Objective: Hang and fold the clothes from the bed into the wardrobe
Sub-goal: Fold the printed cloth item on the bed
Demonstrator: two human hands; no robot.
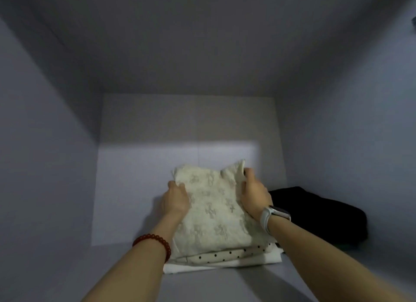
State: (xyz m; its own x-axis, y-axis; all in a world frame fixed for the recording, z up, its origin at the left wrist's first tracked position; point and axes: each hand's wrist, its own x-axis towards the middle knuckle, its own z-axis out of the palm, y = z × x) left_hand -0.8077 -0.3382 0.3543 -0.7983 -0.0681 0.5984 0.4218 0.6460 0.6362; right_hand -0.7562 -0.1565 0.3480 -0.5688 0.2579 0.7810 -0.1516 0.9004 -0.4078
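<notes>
Both hands hold the folded cream garment point(211, 209) by its opposite side edges inside the wardrobe compartment point(45, 144). The left hand point(176, 199) grips the left edge with fingers curled under the cloth; the right hand point(254, 197) grips the right edge, thumb on top near the far corner. A grip on both sides keeps the fold flat and lets the garment be squared over the stack.

The garment, patterned with pale cross motifs, lies on top of a folded polka-dot piece point(225, 255), which in turn lies on a folded white piece point(202, 267). The stack sits on the wardrobe shelf point(126, 200), near its front edge. The far right corner of the cream garment stands slightly raised, so placement is judged incomplete: the piece likely needs pressing down and aligning with the layers beneath.

A folded black garment point(315, 214) lies just beside the stack on the right, close behind the right wrist, which carries a watch point(273, 216). The left wrist carries a red bead bracelet point(155, 242). Stacking light pieces apart from the dark one appears deliberate.
</notes>
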